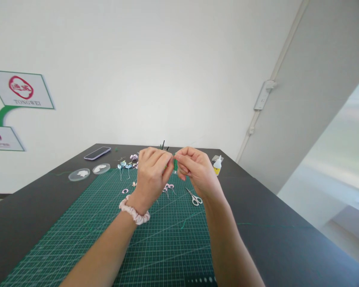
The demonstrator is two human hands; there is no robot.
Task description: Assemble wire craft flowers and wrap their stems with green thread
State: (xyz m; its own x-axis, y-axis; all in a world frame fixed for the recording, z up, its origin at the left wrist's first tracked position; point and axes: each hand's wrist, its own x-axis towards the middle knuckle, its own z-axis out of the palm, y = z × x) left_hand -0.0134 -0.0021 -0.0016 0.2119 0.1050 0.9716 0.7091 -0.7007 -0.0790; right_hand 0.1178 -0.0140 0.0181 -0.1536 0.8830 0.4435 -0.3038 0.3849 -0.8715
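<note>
Both of my hands are raised over the green cutting mat [167, 247], their fingertips nearly meeting. My left hand [154, 169], with a pale scrunchie [134, 210] on the wrist, is closed in a pinch. A matching pinch closes my right hand [196, 167]. Whatever lies between the fingertips is too small to make out. Behind them shows a bit of a green thread spool [175, 164], partly hidden. Small pink flower pieces [168, 186] on thin stems lie below the hands. White-handled scissors [194, 198] rest on the mat under my right hand.
Blue flowers on stems [125, 165] and purple flowers [134, 158] lie left of my hands. A purple ring [125, 191] is on the mat. Further left are two shallow dishes [79, 174] with white pieces and a phone [97, 153]. A glue bottle [217, 165] stands right.
</note>
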